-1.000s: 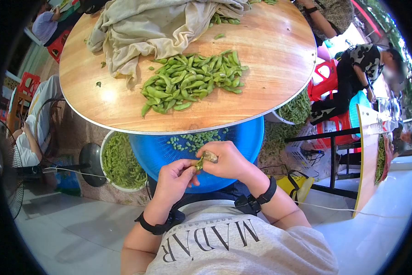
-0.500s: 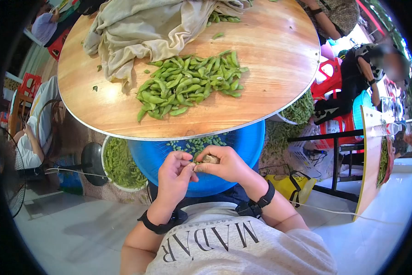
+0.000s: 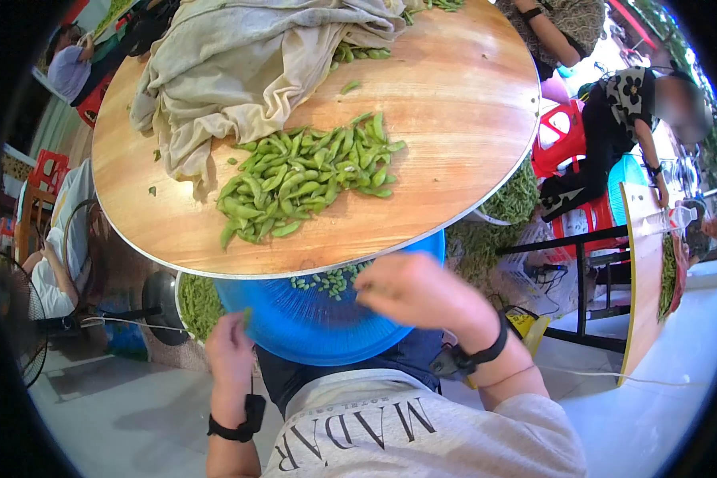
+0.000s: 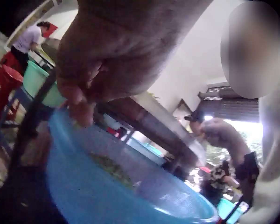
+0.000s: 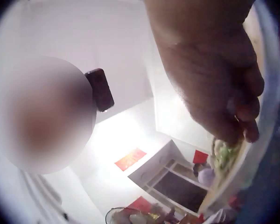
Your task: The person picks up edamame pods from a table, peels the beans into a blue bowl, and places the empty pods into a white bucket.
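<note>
My left hand [image 3: 229, 350] is beside the left rim of the blue basin [image 3: 366, 338], thumb and fingers pinching a small green pod piece [image 3: 247, 317]. Over the basin's right part hovers my right hand [image 3: 422, 295], blurred, with its fingers curled; what it holds is not clear. Shelled green beans [image 3: 330, 283] lie inside the basin near the table edge. A pile of green pods [image 3: 294, 183] is on the round wooden table [image 3: 446, 143]. In the left wrist view my left hand [image 4: 112, 60] is above the basin rim, and the right wrist view shows my right hand [image 5: 214, 79] with bent fingers.
A crumpled cloth [image 3: 231, 72] covers the table's far left. Tubs of pods stand below at left [image 3: 199, 307] and right [image 3: 511, 195]. A fan [image 3: 23, 319] is at left; a person [image 3: 625, 119] sits at right beside a wooden board [image 3: 641, 279].
My hands, together over the basin before, have parted: the left moved left and down, the right moved right. The brown object visible in my right hand earlier cannot be made out now. The view has shifted.
</note>
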